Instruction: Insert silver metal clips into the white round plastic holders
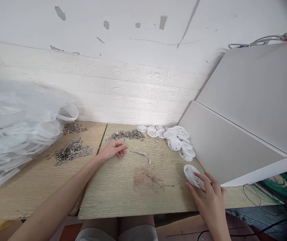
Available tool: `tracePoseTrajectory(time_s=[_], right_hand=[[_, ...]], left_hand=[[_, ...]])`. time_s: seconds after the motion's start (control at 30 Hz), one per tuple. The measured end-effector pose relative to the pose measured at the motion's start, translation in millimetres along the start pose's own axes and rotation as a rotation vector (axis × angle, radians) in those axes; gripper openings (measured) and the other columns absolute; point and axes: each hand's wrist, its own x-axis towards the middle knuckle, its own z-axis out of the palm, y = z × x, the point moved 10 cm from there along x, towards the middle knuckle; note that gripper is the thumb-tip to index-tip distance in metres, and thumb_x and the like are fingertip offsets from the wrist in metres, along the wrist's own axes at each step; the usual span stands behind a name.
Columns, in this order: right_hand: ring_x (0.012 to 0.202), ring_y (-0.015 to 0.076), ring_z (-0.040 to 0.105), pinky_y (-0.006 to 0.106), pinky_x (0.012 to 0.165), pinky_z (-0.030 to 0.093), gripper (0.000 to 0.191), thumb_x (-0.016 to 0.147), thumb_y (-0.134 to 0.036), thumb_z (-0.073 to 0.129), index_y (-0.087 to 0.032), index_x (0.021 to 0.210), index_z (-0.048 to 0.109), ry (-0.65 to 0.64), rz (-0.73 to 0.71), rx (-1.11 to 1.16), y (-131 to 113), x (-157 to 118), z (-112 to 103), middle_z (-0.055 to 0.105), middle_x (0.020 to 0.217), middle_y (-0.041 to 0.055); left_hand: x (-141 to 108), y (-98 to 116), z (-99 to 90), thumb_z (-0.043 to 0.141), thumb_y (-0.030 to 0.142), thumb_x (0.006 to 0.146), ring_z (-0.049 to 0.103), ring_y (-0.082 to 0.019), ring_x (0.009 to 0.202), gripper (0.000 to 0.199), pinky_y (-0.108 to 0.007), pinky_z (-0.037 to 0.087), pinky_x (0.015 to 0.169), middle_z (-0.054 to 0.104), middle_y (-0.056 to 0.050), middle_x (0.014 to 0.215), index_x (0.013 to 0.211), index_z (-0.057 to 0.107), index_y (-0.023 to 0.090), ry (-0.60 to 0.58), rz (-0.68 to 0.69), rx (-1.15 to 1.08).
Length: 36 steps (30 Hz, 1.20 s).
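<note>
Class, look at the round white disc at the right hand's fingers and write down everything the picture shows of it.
The white disc is thin and round, and looks like plastic or card. Its face bears small dark marks or slots, too small to make out. It sits at the right side of the tabletop, nearer the person than the pile of similar discs. The right hand covers part of it; whether the fingers grip it is unclear.

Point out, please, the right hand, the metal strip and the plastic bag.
Right hand [210, 198]: head view, back of hand.
Metal strip [138, 153]: head view, its middle.
Plastic bag [25, 107]: head view, upper part.
</note>
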Motion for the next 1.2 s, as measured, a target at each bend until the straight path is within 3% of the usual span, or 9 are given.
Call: tracePoseTrajectory(time_s=[0.17,0.27,0.37,0.53,0.8,0.87,1.0,1.1,1.2], right_hand=[[0.103,0.0290,0.051,0.041,0.086,0.041,0.041,0.091,-0.052,0.046,-0.020,0.112,0.061,-0.005,-0.079,0.096,-45,53,-3,0.060,0.119,0.0128],[0.103,0.0305,0.050,0.041,0.083,0.041,0.035,0.090,-0.038,0.049,-0.015,0.115,0.059,-0.087,-0.054,0.020,-56,97,25,0.063,0.115,0.0143],[0.109,0.0337,0.049,0.040,0.082,0.041,0.043,0.088,-0.033,0.055,-0.008,0.123,0.054,-0.316,0.042,-0.180,-53,129,70,0.062,0.113,0.0188],[0.114,0.0330,0.049,0.036,0.084,0.040,0.033,0.085,-0.026,0.060,-0.005,0.111,0.058,-0.561,0.071,-0.358,-55,142,110,0.058,0.115,0.0220],[0.088,0.0244,0.060,0.029,0.061,0.037,0.015,0.086,-0.023,0.056,-0.015,0.093,0.067,-0.590,0.120,-0.206,-63,150,97,0.062,0.103,0.0109],[0.079,0.0202,0.060,0.028,0.060,0.037,0.012,0.086,-0.024,0.059,-0.017,0.088,0.067,-0.539,0.002,-0.043,-92,150,87,0.063,0.097,0.0076],[0.074,0.0151,0.057,0.026,0.063,0.043,0.014,0.088,-0.022,0.059,-0.019,0.099,0.068,-0.378,-0.426,0.348,-186,128,67,0.062,0.096,0.0061],[0.075,0.0159,0.054,0.026,0.062,0.042,0.014,0.091,-0.020,0.055,-0.019,0.094,0.069,-0.274,-0.696,0.396,-244,101,70,0.062,0.085,0.0063],[0.077,0.0165,0.053,0.027,0.062,0.041,0.017,0.093,-0.016,0.052,-0.019,0.094,0.069,-0.236,-0.802,0.363,-274,86,84,0.061,0.084,0.0069]], left_hand=[[1,-2,0.0,0.068,0.050,0.075,0.059,-0.011,0.055,0.040,-0.024,0.052,0.051,0.066,-0.004,0.067,0.082,0.068,0.012,0.005,0.003,0.019],[2,-2,0.2,0.067,0.051,0.076,0.059,-0.011,0.056,0.040,-0.024,0.052,0.052,0.066,-0.005,0.068,0.083,0.068,0.011,-0.006,0.014,0.029],[3,-3,-0.1,0.066,0.051,0.077,0.059,-0.011,0.056,0.040,-0.024,0.052,0.052,0.066,-0.005,0.068,0.084,0.068,0.011,-0.014,0.026,0.039],[4,-4,0.1,0.065,0.049,0.078,0.059,-0.011,0.055,0.038,-0.023,0.052,0.051,0.066,-0.004,0.068,0.084,0.068,0.011,-0.017,0.031,0.040],[4,-3,0.3,0.066,0.050,0.076,0.058,-0.011,0.053,0.038,-0.023,0.051,0.050,0.065,-0.004,0.066,0.081,0.067,0.012,-0.009,0.031,0.038],[3,-2,0.7,0.066,0.052,0.076,0.058,-0.011,0.053,0.041,-0.022,0.049,0.047,0.066,-0.005,0.067,0.081,0.068,0.012,-0.006,0.033,0.037],[0,3,2.8,0.051,0.065,0.082,0.057,-0.011,0.052,0.057,-0.019,0.040,0.040,0.068,-0.008,0.071,0.087,0.069,0.011,-0.008,0.046,-0.018],[-3,6,5.7,0.040,0.069,0.085,0.058,-0.011,0.052,0.064,-0.019,0.037,0.039,0.069,-0.009,0.072,0.090,0.067,0.012,-0.046,0.056,-0.102],[-2,5,0.9,0.053,0.063,0.082,0.058,-0.011,0.052,0.050,-0.018,0.037,0.040,0.068,-0.005,0.070,0.087,0.063,0.014,-0.036,0.065,-0.131]])
